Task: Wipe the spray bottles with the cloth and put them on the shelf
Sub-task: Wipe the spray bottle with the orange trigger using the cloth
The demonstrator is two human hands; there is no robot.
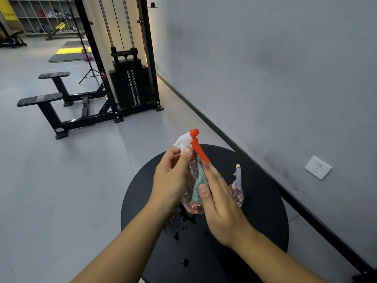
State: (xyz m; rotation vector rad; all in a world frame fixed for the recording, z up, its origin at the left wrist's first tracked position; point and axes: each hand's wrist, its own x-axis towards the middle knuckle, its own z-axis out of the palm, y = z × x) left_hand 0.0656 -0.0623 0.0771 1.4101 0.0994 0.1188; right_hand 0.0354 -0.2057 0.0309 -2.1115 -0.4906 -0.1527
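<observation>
left hand [170, 178] grips neck of clear pink spray bottle [190, 203] with red-and-white trigger head, held above round black table [265, 221] | right hand [219, 203] presses teal cloth [199, 185] flat against bottle, thumb pinching cloth | second pink spray bottle [237, 193] stands just right, on table | water droplets [181, 227] on near tabletop

- Clear pinkish spray bottle [190, 193] with red-and-white trigger head, held upright at frame centre.
- Teal cloth [199, 185] pressed against its side.
- Second spray bottle [237, 190] just right, standing.
</observation>
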